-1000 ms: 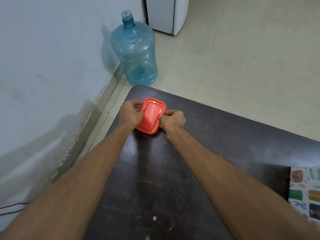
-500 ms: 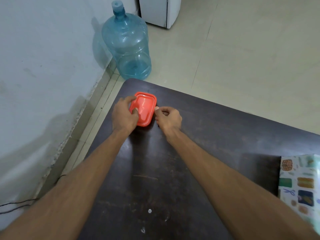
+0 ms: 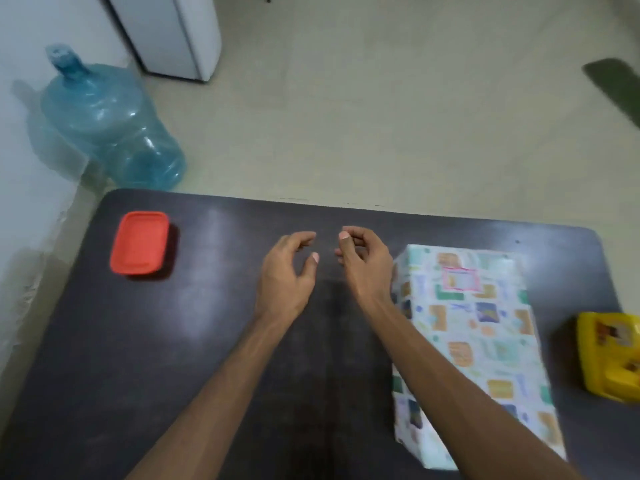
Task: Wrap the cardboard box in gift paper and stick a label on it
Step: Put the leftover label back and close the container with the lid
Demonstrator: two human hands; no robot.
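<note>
The gift-wrapped cardboard box [image 3: 485, 341] lay at the tabletop's [image 3: 207, 341] right, a pink-edged label [image 3: 461, 279] near its far end. My left hand [image 3: 287, 271] and right hand [image 3: 363, 268] hovered just left of it, loosely curled and empty. My right forearm, crossing over the box, could have creased the paper.

A red plastic container [image 3: 140, 242] with its lid on sits near the far left corner of a dark wooden table [image 3: 173, 341]. A blurred yellow packet [image 3: 609, 355] lies at the table's right edge. On the pale tiled floor [image 3: 381, 116] beyond, a large blue water jug [image 3: 110, 126] stands against the wall [image 3: 20, 29], near a white appliance [image 3: 173, 32]
</note>
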